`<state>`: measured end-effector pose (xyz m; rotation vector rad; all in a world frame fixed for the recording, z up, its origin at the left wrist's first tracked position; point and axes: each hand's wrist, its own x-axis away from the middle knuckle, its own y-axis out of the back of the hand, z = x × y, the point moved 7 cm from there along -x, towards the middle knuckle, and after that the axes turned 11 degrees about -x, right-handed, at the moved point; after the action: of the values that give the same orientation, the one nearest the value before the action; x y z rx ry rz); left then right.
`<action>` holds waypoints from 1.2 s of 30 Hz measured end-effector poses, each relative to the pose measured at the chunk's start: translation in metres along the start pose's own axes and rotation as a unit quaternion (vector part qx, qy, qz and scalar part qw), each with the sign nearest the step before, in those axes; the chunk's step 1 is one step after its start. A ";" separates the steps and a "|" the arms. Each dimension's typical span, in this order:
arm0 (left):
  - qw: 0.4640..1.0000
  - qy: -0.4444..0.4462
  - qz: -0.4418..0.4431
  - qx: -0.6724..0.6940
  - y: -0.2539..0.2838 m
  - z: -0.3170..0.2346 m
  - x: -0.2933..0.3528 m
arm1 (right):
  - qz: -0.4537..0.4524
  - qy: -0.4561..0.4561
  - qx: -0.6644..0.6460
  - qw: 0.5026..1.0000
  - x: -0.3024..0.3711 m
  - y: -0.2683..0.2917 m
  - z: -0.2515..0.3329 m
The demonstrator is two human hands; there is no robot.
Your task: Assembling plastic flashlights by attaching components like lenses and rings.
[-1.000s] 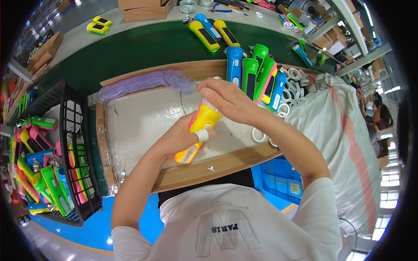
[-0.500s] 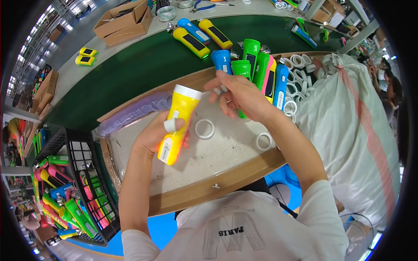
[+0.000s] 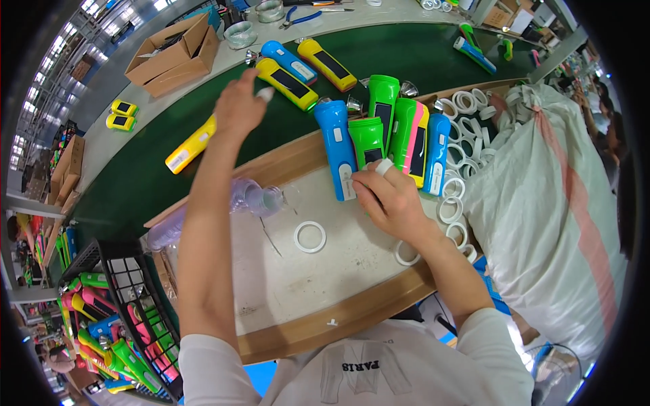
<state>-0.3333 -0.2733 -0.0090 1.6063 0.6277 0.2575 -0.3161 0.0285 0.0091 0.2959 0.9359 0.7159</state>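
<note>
My left hand (image 3: 240, 105) reaches over the green belt with fingers stretched out, close to the bulb end of a yellow flashlight (image 3: 288, 84). Below that hand, another yellow flashlight (image 3: 191, 145) lies slanted on the belt, its upper end hidden by my hand and wrist. My right hand (image 3: 389, 196) has its fingers closed at the lower end of a blue flashlight (image 3: 335, 145); white tape wraps one finger. Beside it stand a green flashlight (image 3: 367, 139), a pink-and-green one (image 3: 405, 139) and a second blue one (image 3: 438, 152). A white ring (image 3: 310, 237) lies on the tray.
Many white rings (image 3: 466, 101) pile up at the right, next to a large white sack (image 3: 535, 203). A purple stack of clear lenses (image 3: 203, 215) lies along the tray's left edge. At the lower left is a black crate (image 3: 139, 298) of flashlights; an open carton (image 3: 169, 61) stands behind.
My left hand has moved up and away to the belt, and the yellow flashlight it held now lies there. My right hand has come down to the blue flashlight's lower end.
</note>
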 end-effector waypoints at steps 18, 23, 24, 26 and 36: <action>0.949 0.016 0.300 -0.094 -0.109 -0.105 -0.105 | 0.056 0.027 -0.022 0.998 0.004 0.000 -0.016; 0.938 0.052 0.305 -0.157 -0.081 -0.092 -0.042 | 0.070 0.016 -0.010 0.997 0.012 0.000 -0.014; 0.936 0.071 0.302 -0.169 -0.072 -0.087 -0.028 | 0.070 0.023 -0.012 0.997 0.011 -0.003 -0.008; 0.935 0.087 0.303 -0.162 -0.069 -0.064 -0.013 | 0.118 0.055 0.017 0.991 0.016 -0.023 0.001; 0.985 0.089 0.086 0.119 -0.037 0.008 -0.001 | 0.158 0.026 0.194 0.968 0.021 -0.065 0.014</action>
<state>-0.3390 -0.2800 -0.0457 1.8849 0.6758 0.4721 -0.2683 -0.0043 -0.0299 0.7893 1.0904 0.8300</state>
